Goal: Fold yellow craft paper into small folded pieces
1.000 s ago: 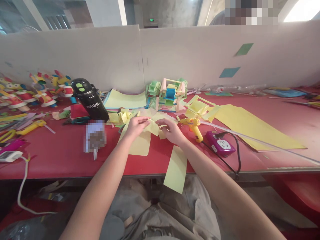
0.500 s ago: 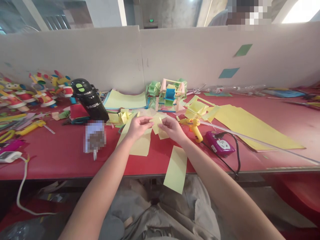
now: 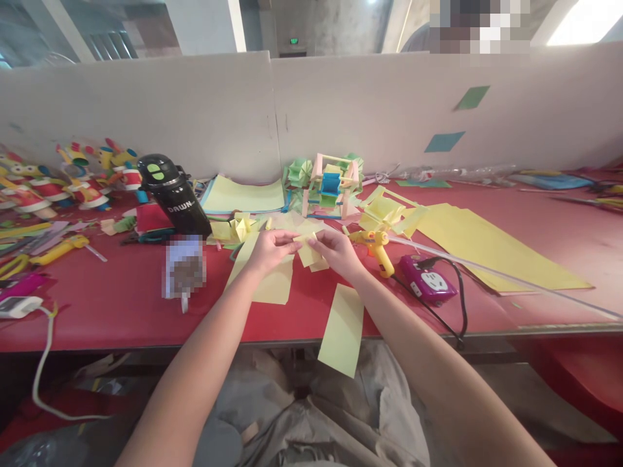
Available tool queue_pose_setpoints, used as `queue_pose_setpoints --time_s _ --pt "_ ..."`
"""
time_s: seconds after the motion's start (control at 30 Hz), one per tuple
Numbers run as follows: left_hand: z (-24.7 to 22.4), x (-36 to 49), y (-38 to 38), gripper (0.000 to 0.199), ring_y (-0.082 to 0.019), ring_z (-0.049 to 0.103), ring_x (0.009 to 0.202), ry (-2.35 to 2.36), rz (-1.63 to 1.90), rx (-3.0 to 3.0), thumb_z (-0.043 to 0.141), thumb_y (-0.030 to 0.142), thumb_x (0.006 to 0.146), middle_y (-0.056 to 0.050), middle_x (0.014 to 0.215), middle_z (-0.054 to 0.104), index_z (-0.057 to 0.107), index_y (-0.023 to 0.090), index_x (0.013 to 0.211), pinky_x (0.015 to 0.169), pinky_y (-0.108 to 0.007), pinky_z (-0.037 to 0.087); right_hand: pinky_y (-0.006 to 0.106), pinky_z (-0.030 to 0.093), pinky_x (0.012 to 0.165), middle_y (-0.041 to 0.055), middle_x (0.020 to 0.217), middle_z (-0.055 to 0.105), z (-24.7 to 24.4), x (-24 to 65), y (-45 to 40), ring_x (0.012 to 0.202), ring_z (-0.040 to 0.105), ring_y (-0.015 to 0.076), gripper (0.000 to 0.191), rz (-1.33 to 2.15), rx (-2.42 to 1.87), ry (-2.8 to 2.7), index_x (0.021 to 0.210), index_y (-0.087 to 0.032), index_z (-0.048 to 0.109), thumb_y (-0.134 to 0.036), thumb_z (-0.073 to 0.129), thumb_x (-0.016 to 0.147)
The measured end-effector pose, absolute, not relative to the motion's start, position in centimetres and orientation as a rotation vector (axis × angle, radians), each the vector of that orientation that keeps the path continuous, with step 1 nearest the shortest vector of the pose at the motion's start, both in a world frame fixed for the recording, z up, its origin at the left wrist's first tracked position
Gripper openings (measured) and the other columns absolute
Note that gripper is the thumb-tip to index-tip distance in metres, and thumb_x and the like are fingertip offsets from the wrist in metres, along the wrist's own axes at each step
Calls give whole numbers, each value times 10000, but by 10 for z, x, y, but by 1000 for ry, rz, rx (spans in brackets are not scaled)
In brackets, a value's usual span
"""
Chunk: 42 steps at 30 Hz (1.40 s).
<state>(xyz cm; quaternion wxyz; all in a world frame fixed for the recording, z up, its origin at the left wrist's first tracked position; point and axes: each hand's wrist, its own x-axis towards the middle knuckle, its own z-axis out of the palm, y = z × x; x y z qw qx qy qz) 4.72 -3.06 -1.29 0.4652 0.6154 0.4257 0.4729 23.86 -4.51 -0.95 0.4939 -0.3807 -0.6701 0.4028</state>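
Between my hands is a small pale yellow paper piece [image 3: 307, 254], held above the red table. My left hand [image 3: 276, 250] pinches its left edge with thumb and fingers. My right hand [image 3: 335, 251] grips the right side, near a short raised strip. Under my left hand lies a larger yellow sheet [image 3: 273, 282]. Another yellow-green sheet [image 3: 341, 331] hangs over the table's front edge by my right forearm. Behind my hands stands a wooden frame [image 3: 331, 185] with blue and green folded paper in it.
A yellow glue gun [image 3: 378, 250] and purple socket box [image 3: 429, 280] lie to the right, with a cable. Large yellow sheets [image 3: 501, 250] are farther right. A black bottle [image 3: 172, 194] leans at the left, near a blurred item [image 3: 185, 267] and paper figures [image 3: 87, 178].
My hands have moved only slightly. The small paper piece between them has shifted and now shows a little more to the left, nearer my left fingertips.
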Motion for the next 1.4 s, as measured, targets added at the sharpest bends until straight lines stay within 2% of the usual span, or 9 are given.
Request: queue_pose_setpoints --time_s 0.43,0.73,0.87,0.97,1.17,1.27,1.4 --pt "-8 48 -33 504 -242 729 803 1116 1158 1479 897 433 547 -88 836 771 755 139 931 807 -397 596 263 358 577 -12 631 505 -13 241 -41 616 434 123 441 932 -942 -1684 708 -183 631 -605 614 835" --pt "-6 50 -36 486 -209 709 712 1115 1086 1434 920 399 499 -64 761 754 753 142 876 761 -377 591 287 427 616 25 706 627 -12 241 -43 670 534 161 394 875 -979 -1632 763 -187 694 -571 631 826" --pt "-10 51 -35 456 -220 713 760 1061 1022 1439 892 425 558 -69 796 755 757 153 897 784 -387 587 290 402 592 18 655 602 -14 244 -42 628 499 153 377 790 -1009 -1645 720 -186 686 -542 626 828" --pt "-12 50 -34 376 -217 702 771 1014 1054 1473 850 458 621 -69 803 747 750 153 817 795 -396 586 284 396 592 19 657 599 -13 243 -42 632 491 150 382 812 -996 -1642 704 -182 677 -542 633 823" --pt "-10 47 -31 359 -192 665 723 1081 1204 1452 835 457 628 -44 734 694 686 150 737 780 -402 576 263 323 530 -3 601 505 -14 241 -40 576 397 116 449 847 -1008 -1733 669 -164 638 -576 595 842" --pt "-9 48 -33 348 -184 659 742 1052 1118 1507 808 459 660 -41 763 690 677 154 766 769 -370 564 260 315 530 -9 578 480 -15 244 -39 571 368 108 471 760 -1054 -1768 633 -153 627 -577 599 835" --pt "-9 49 -33 300 -172 639 706 1078 1118 1645 766 442 707 -24 732 679 673 161 758 692 -321 538 256 350 539 0 606 536 -14 244 -41 570 411 110 430 828 -1056 -1777 698 -149 690 -562 641 809"
